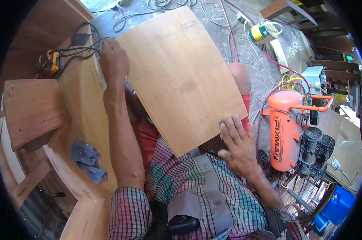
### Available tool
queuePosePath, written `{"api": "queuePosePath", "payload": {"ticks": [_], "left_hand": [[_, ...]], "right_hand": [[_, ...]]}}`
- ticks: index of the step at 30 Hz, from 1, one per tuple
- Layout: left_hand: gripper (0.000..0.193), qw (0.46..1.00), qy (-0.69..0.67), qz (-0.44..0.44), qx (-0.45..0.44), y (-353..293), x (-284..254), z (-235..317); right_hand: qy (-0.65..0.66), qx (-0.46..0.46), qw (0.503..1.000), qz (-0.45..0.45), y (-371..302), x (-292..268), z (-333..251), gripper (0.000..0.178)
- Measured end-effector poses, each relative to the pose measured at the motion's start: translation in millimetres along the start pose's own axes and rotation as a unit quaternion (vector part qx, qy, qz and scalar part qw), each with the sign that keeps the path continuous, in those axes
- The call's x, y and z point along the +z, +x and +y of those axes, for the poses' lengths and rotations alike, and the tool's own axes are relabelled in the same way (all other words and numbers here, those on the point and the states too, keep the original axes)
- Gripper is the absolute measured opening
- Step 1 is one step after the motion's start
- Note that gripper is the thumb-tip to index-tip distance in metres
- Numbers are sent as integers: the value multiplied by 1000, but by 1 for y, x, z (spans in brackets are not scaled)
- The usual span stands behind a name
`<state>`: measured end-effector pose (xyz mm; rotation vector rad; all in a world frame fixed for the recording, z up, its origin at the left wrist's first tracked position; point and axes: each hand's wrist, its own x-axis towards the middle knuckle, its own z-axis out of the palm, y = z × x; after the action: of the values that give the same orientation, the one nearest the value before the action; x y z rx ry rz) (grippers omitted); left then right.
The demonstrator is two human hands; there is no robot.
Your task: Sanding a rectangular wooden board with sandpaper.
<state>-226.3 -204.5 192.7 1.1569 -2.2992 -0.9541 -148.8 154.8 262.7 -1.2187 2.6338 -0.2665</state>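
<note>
A flat, light-brown wooden panel (pixel 181 76) with one curved side lies tilted across my lap, with pencil-like marks and a dark round spot on its face. My left hand (pixel 113 58) is closed at the panel's far left corner, its fingertips partly hidden. At the near right corner, my right hand (pixel 239 146) rests with fingers stretched out on the surface and the thumb apart, off the edge. Something small and dark shows at its fingertips; I cannot make out what it is. A dark patch below that corner is also unclear.
To my left are a wooden piece of furniture (pixel 79 104), a blue dotted cloth (pixel 87 158) and a yellow-black power tool (pixel 49 63). An orange air compressor (pixel 285 132) stands on the right, with a paint can (pixel 265 33) farther off. Cables and hoses cross the floor.
</note>
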Motion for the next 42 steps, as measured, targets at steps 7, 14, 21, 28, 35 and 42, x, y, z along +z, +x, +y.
{"api": "queuePosePath", "payload": {"ticks": [7, 14, 21, 28, 35, 42], "left_hand": [[45, 999, -34, -18, 36, -1, 2, 5], [42, 999, -26, -23, 1, -6, 14, 9], [43, 999, -36, -8, 25, 2, 11, -5], [45, 998, -39, -32, 23, -1, 9, 17], [43, 1000, -7, -3, 27, -2, 20, -3], [42, 999, -14, -38, 10, -2, 22, 14]], "right_hand": [[-94, -134, 979, 123, 156, 3, 62, 61], [-133, -92, 975, 155, 240, 0, 67, 51], [-35, 54, 998, 8, -12, 3, 16, 68], [-185, -142, 961, 147, 202, 9, 100, 61], [-151, -136, 964, 171, 199, 23, 94, 61], [-38, 21, 999, -9, -9, 11, 49, 71]]}}
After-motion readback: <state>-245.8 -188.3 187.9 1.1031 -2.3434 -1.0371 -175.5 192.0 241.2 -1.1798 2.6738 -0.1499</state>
